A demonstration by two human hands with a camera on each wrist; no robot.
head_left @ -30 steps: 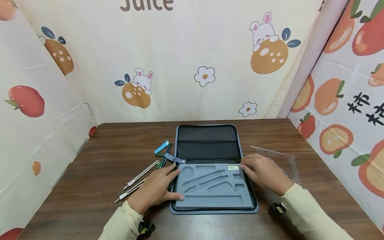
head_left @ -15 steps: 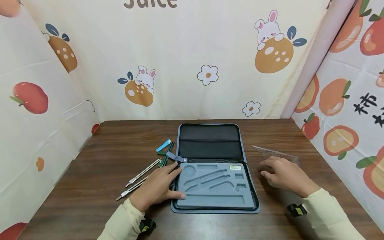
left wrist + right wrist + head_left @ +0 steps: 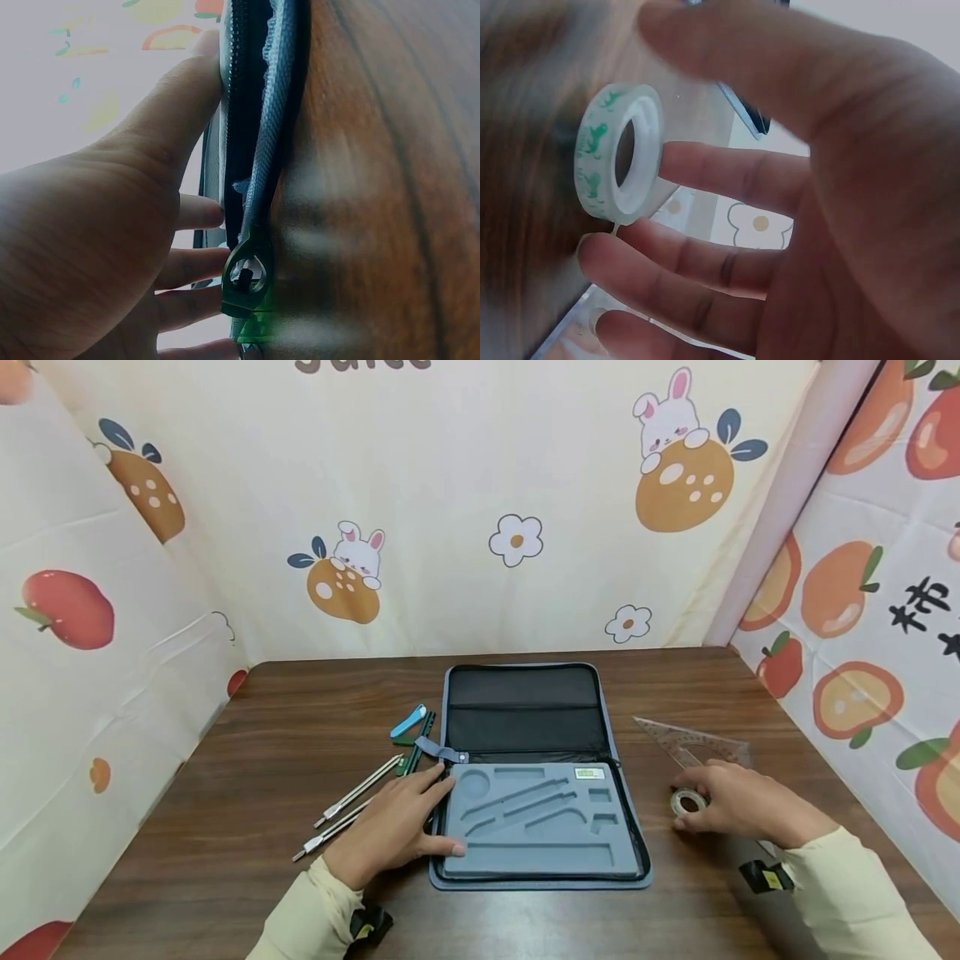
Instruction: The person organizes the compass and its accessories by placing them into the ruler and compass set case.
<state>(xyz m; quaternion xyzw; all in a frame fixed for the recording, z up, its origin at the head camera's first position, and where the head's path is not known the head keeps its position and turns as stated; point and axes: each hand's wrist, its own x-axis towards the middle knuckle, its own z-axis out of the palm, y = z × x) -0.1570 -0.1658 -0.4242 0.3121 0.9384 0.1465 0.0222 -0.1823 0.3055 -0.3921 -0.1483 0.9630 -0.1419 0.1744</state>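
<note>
A blue zippered case [image 3: 542, 885] lies unfolded on the table, with a grey moulded tray [image 3: 540, 860] in its near half. My left hand [image 3: 393, 831] rests along the case's left edge, its thumb on the tray; the left wrist view shows the thumb [image 3: 176, 105] beside the zipper [image 3: 238, 90]. At the right, my right hand [image 3: 753, 802] is at a roll of clear tape [image 3: 678, 802]. In the right wrist view the tape roll [image 3: 592, 161] with green prints touches my index finger [image 3: 727, 169], while the thumb [image 3: 727, 45] stays apart from it.
A clear triangle ruler [image 3: 720, 747] lies behind my right hand. Left of the case are two silver compasses [image 3: 360, 789], a light-blue cutter-like tool [image 3: 407, 722] and dark green sticks [image 3: 422, 739]. A strap [image 3: 441, 752] sticks out from the case's left side.
My right hand has left the tray's right edge and moved right to the tape roll, which now shows beside its fingers. The left hand stays on the case.
</note>
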